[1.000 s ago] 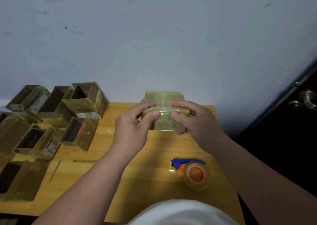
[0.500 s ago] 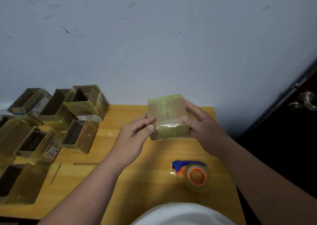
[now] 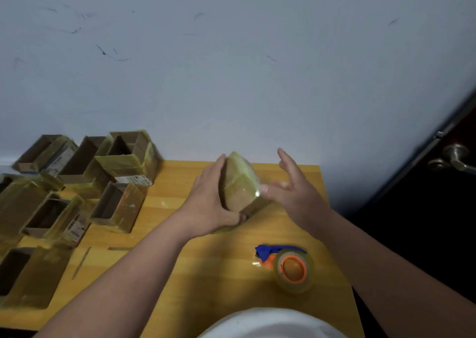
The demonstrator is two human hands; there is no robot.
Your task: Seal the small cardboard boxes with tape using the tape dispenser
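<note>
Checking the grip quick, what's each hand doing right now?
Left hand: holding the taped box.
Right hand: open, thumb tip at the box's edge.

1. My left hand [image 3: 211, 198] hides the box [image 3: 238, 183] on its nine o'clock side.
2. At eight o'clock, the open boxes [image 3: 28, 273] run off the picture's edge.
3. At three o'clock, the door handle [image 3: 456, 157] is cut off.
4. The box labels [image 3: 77, 225] are too blurred for me to read.

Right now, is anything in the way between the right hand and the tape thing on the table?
Nothing visible is. The right hand hovers open beside the taped box, which the left hand holds. The tape dispenser lies nearer the person, and only bare table shows between it and the right hand.
</note>
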